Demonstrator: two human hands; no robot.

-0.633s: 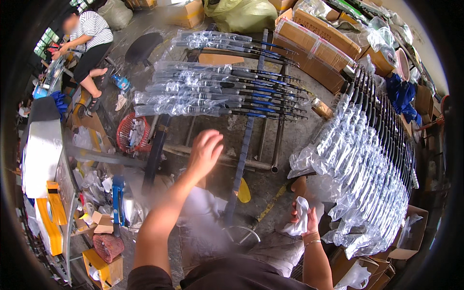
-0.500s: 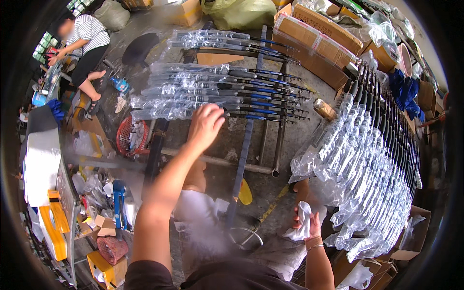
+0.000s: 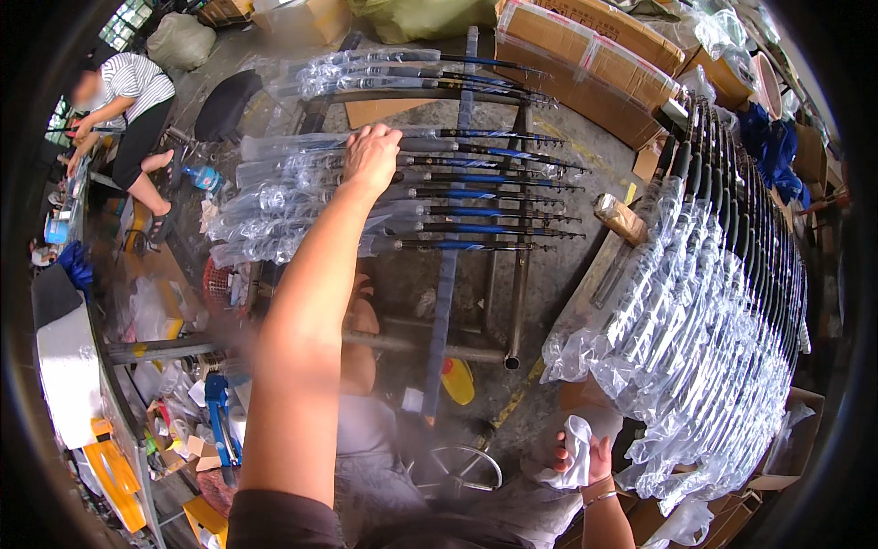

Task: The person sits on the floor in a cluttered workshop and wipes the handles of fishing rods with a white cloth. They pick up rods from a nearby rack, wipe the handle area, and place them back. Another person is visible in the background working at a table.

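Note:
Blue-and-black fishing rods (image 3: 498, 193), their handle ends in clear plastic sleeves, lie side by side across a metal frame in front of me. With its arm stretched forward, my left hand (image 3: 372, 157) curls its fingers over the handle of a rod at the far side of the nearer group; the fingertips are partly hidden. Low on the right, my right hand (image 3: 590, 460) grips a crumpled white cloth (image 3: 575, 452). Beside it on the right stands a dense row of more sleeved fishing rods (image 3: 713, 311), black handles pointing away.
The metal frame (image 3: 443, 320) stands on a dark floor. Cardboard boxes (image 3: 585, 69) are stacked at the far right. A cluttered bench (image 3: 73, 357) runs along the left. Another person (image 3: 137, 87) works at the far left. A yellow object (image 3: 457, 381) and a wheel-shaped base (image 3: 466, 468) are nearby.
My left hand has moved farther away, from the nearest rods to the far side of that group. My right hand still holds the cloth. The whole view has shifted slightly.

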